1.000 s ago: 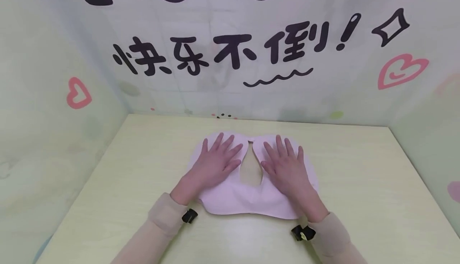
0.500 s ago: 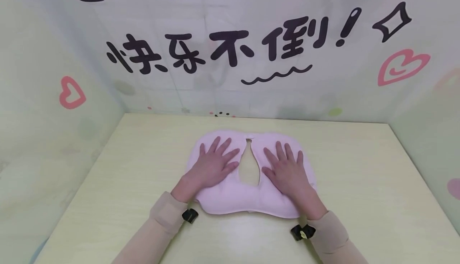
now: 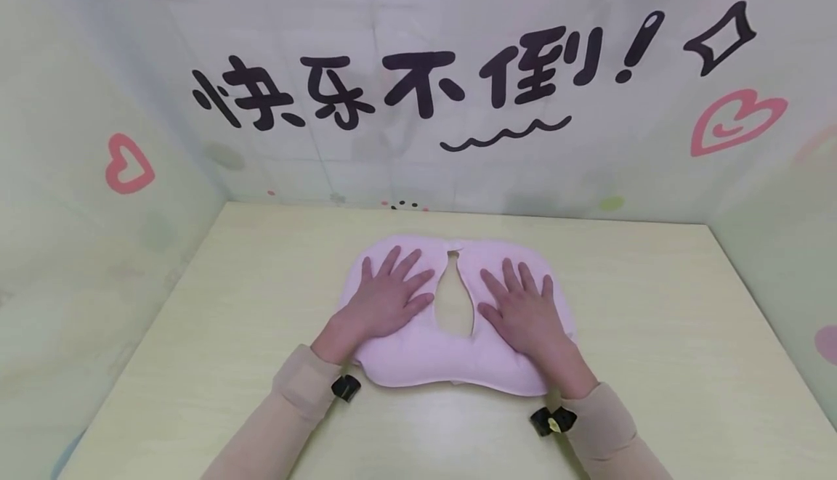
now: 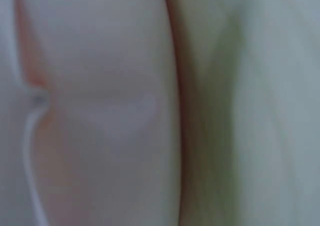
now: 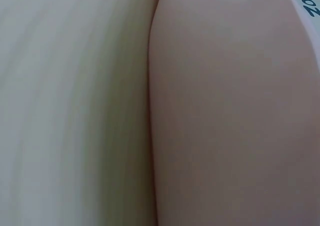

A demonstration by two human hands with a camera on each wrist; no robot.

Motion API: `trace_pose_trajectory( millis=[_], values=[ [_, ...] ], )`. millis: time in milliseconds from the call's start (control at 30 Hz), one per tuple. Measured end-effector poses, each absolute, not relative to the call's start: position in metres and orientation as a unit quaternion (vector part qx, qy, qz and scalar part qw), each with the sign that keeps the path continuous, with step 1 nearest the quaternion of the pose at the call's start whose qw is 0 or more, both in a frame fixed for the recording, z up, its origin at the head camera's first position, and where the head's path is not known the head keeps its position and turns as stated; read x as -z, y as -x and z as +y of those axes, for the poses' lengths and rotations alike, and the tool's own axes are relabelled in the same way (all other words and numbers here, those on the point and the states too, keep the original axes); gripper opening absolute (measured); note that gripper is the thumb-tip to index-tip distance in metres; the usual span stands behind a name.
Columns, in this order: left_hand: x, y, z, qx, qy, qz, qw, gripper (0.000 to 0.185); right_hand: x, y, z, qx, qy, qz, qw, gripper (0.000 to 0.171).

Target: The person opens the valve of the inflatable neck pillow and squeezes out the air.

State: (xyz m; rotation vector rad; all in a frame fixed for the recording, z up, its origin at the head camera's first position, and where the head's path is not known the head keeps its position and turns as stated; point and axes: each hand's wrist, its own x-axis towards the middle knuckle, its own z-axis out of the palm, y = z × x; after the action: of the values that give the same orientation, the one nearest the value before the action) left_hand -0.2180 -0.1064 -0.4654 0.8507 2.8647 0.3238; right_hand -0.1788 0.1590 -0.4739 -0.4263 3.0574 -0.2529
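A pale pink cloth bib (image 3: 425,353) with a teardrop-shaped neck opening (image 3: 453,306) lies flat in the middle of a light wooden table (image 3: 654,335). My left hand (image 3: 386,298) presses flat on the bib's left half, fingers straight and spread. My right hand (image 3: 523,307) presses flat on the right half in the same way. Beige sleeves cover both forearms, with a black clip at each wrist. The left wrist view shows only blurred pink cloth (image 4: 100,110) close up. In the right wrist view I see blurred skin (image 5: 230,116) beside the table.
Pale printed backdrops with black characters and pink hearts close in the table at the back (image 3: 418,88), left (image 3: 98,211) and right (image 3: 785,233). Bare tabletop lies on both sides of the bib and in front of it.
Both hands have slid slightly toward me over the bib, staying flat. More of the bib's far edge shows beyond the fingertips.
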Motion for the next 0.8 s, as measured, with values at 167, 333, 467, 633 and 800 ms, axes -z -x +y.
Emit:
trace_pose_trajectory(
  millis=[167, 333, 467, 633, 800],
  values=[
    [0.463, 0.218, -0.107, -0.109, -0.282, 0.951, 0.071, 0.057, 0.472, 0.179, 0.158, 0.085, 0.134, 0.987, 0.026, 0.061],
    [0.46, 0.219, -0.106, -0.11, -0.277, 0.951, 0.086, 0.058, 0.469, 0.178, 0.157, 0.083, 0.135, 0.987, 0.028, 0.06],
    [0.45, 0.225, -0.104, -0.112, -0.27, 0.952, 0.096, 0.058, 0.463, 0.182, 0.156, 0.081, 0.152, 0.985, 0.001, 0.061],
    [0.428, 0.242, -0.101, -0.122, -0.27, 0.954, 0.048, 0.058, 0.44, 0.201, 0.156, 0.094, 0.162, 0.981, -0.054, 0.064],
    [0.427, 0.257, -0.097, -0.14, -0.286, 0.947, 0.05, 0.052, 0.431, 0.219, 0.155, 0.111, 0.152, 0.981, -0.055, 0.063]
  ],
)
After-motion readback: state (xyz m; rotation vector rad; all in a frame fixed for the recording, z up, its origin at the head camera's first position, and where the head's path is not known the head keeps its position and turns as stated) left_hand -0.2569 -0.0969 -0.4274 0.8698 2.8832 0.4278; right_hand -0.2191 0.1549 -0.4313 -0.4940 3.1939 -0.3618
